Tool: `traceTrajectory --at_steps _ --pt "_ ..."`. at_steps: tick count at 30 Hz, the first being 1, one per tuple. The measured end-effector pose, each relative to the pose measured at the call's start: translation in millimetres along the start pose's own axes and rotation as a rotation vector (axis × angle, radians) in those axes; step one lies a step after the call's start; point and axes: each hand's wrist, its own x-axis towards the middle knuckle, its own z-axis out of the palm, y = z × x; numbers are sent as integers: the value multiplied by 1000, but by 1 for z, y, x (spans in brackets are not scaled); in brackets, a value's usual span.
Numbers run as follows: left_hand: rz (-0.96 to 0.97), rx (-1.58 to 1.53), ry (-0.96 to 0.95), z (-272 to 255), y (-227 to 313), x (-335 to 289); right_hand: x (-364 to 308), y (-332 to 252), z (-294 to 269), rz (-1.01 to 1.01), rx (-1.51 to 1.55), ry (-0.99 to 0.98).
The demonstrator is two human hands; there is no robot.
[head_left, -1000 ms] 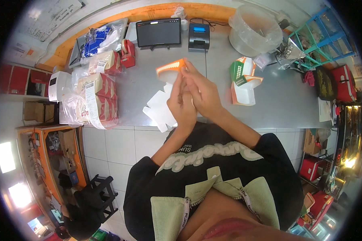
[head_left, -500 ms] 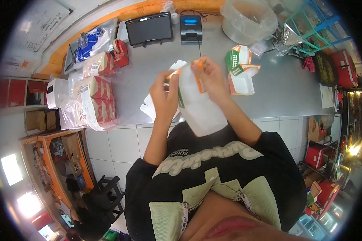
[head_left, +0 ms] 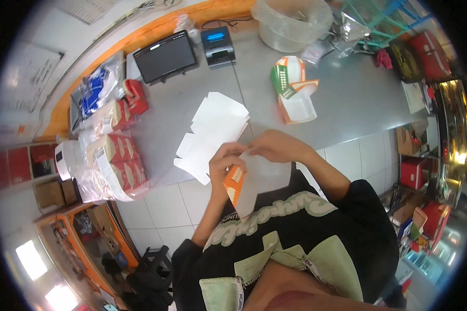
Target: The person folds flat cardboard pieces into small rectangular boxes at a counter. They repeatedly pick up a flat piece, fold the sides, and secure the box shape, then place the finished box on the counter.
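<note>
Head view, left to right: clear plastic bag of red-and-tan paper packets [head_left: 123, 165] at the left end of the steel table [head_left: 342, 98], red tape dispenser [head_left: 135, 97] near it, black flat screen on a stand [head_left: 167, 57] toward the back. Then a flat white die-cut card blank [head_left: 213, 127] lying on the tabletop just beyond the hands, black printer with a blue display [head_left: 218, 46] well behind it.

Left hand [head_left: 224, 165]: fingers curled, gripping the upper left part of the orange-and-white card carton [head_left: 264, 179] by its orange panel. Carton is held up in front of the chest at the table's near edge, tilted, pale face showing. Right hand [head_left: 277, 146]: fingers drawn together, looks like a pinch on the carton's top edge; exact thumb contact can't be told.

Further right: translucent round plastic tub [head_left: 293, 26] at the back, open orange, green and white card carton shape [head_left: 294, 92] on the table; one piece or two, cannot tell.

On handling, my read: left as the fixed clamp, close to the crease; right bends the card along the crease, not across the panel. Press each crease firm, pinch lightly, thin card probably buckles. Keep corners square, fingertips off the inside faces
</note>
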Motion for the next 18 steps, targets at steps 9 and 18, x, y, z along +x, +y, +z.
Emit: traceTrajectory --at_steps 9,18 --pt "-185 90 252 32 -12 8 -26 41 30 -111 577 385" --pt "-336 -267 273 41 14 46 13 -21 3 -85 -299 912"
